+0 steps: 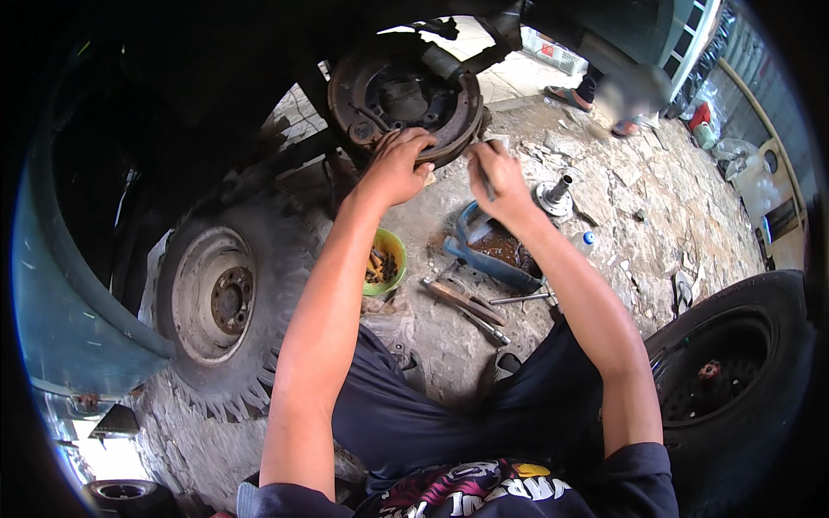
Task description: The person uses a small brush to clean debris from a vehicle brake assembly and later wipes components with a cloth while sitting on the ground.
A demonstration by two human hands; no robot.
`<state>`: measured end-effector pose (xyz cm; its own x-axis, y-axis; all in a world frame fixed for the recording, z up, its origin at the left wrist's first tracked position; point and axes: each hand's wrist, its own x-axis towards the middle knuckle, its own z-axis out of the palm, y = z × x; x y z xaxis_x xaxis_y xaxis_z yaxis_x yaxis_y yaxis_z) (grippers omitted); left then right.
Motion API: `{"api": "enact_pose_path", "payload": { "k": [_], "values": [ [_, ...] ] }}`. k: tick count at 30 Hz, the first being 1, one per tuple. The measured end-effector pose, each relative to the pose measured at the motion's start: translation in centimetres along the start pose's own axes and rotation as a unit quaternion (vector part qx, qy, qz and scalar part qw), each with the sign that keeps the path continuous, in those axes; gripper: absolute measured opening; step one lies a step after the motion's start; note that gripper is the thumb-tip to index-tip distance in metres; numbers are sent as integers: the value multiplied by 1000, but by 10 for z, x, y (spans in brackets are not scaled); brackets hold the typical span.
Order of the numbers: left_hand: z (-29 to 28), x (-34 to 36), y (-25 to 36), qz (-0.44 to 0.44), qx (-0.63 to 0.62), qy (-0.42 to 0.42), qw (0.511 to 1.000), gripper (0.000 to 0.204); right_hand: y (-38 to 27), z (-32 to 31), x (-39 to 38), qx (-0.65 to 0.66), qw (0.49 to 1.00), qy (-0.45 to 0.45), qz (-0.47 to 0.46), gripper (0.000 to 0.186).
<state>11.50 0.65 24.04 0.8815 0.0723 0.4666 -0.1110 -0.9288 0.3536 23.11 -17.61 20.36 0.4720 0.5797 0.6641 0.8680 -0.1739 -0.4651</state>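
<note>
At the top centre is a brake assembly (406, 95) with a dark curved shoe (458, 129) along its rim. My left hand (399, 164) grips the lower edge of that shoe, fingers curled onto it. My right hand (494, 181) is closed on a slim tool (485, 187), largely hidden by the fingers, just right of the assembly. Below that hand lies a cut blue container (514, 268) with brown liquid. A green bowl (390, 281) of small parts sits under my left arm, and a metal hub part (553, 204) stands beside the blue container.
Loose tools (462, 302) lie before my knees on cracked stone ground (630, 190). A wheel (216, 302) stands left, a tire (734, 363) right. A vehicle's blue body (95, 319) overhangs at left. Another person's sandalled foot (570, 97) is at the upper right, near a white crate (553, 52).
</note>
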Motion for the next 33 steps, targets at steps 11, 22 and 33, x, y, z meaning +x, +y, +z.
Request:
{"api": "enact_pose_path", "payload": {
  "k": [11,22,33],
  "values": [
    [0,5,-1,19,27,2,999,38,6,1,6,-63,993,93,-30,15],
    [-3,4,3,15,22,1,1000,38,-14,9,-18,17,999,15,41,20],
    [-1,3,-1,31,12,0,999,43,8,11,-5,-9,998,59,3,14]
  ]
}}
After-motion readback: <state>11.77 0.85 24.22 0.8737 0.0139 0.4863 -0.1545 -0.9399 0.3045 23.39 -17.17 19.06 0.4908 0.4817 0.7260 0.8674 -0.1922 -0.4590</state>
